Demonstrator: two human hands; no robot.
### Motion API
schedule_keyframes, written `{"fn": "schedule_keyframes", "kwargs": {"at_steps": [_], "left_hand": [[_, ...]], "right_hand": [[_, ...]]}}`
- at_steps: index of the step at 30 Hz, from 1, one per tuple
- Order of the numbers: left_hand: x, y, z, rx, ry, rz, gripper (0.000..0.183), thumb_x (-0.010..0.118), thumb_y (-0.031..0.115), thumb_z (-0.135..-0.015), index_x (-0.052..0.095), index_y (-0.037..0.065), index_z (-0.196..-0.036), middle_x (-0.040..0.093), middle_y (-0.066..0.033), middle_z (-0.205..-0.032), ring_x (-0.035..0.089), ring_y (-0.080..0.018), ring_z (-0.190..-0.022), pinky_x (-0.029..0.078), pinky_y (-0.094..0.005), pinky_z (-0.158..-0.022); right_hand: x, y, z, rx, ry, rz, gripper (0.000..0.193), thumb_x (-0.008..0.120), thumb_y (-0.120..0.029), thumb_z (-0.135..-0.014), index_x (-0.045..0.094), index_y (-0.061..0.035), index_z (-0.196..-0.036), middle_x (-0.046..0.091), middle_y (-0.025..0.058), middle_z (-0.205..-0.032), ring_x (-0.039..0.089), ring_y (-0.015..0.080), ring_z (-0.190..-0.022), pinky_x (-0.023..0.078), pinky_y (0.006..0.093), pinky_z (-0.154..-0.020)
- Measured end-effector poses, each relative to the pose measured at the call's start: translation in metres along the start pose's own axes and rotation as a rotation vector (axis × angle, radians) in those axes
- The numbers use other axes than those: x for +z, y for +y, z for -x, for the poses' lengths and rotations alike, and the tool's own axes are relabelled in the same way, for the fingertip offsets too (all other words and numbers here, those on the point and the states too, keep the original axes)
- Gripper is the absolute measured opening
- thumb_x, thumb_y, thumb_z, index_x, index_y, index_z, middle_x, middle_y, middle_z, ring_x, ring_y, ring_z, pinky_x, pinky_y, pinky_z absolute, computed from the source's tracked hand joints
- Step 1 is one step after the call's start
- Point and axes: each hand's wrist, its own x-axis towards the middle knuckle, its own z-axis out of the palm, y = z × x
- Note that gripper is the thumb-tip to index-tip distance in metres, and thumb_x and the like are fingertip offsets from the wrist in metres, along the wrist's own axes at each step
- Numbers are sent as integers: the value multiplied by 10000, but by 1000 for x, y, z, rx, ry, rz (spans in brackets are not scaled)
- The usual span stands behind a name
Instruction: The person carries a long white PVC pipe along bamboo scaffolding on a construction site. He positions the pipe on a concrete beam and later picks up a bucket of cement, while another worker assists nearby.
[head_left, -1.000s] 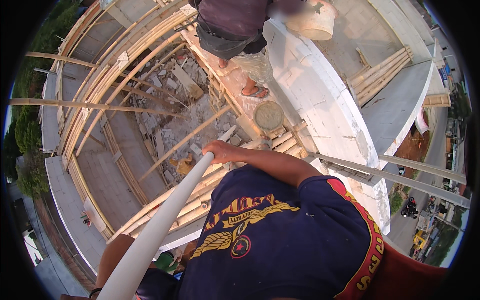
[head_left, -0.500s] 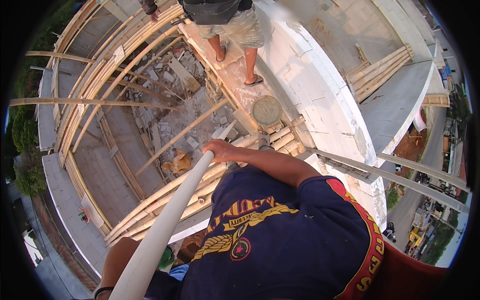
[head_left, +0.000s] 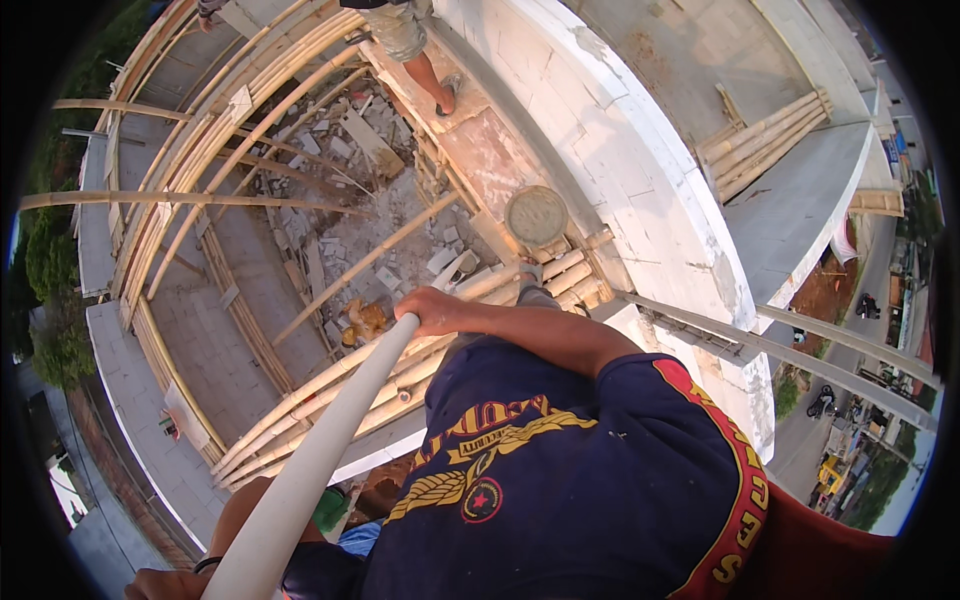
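A long, pale, round pole [head_left: 325,450] slants from the lower left up toward the middle. My right hand [head_left: 430,311] is wrapped around it near its far part, with a short light piece showing past the fingers. At the bottom left edge, my left hand [head_left: 168,584] appears beside the pole's near part, dark band at its wrist. The frame cuts it off, so its grip cannot be made out. My foot [head_left: 531,270] is on bundled bamboo poles [head_left: 400,378], beside a round tub of grey mix [head_left: 536,216].
Another person's leg [head_left: 425,80] stands on the plank walkway [head_left: 485,150] ahead. A white block wall [head_left: 610,150] curves along the right. Bamboo scaffolding [head_left: 190,203] spans the left, over rubble [head_left: 340,150] well below. A road [head_left: 800,440] lies far down at right.
The other person has moved away toward the top left. My right hand and the pole have shifted slightly down and left. My left hand has come into view at the lower left.
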Motion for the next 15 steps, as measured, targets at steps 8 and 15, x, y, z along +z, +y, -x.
{"fn": "schedule_keyframes", "kwargs": {"at_steps": [8,15], "left_hand": [[-8,-10,10,7,-109,43,129,639,261,-910,541,178,-918,561,35,-733,570,-103,-653,528,-264,-717],[5,-25,21,23,80,-7,215,660,315,-883,531,144,-861,549,14,-707,579,-104,-682,524,-259,-701]], "right_hand": [[9,4,4,-22,-4,1,286,802,-246,-603,621,-70,-739,618,124,-727,612,354,-730,456,446,-632],[14,-1,4,7,45,16,244,789,-217,-615,632,-81,-741,631,120,-739,619,354,-739,466,446,-641]]}}
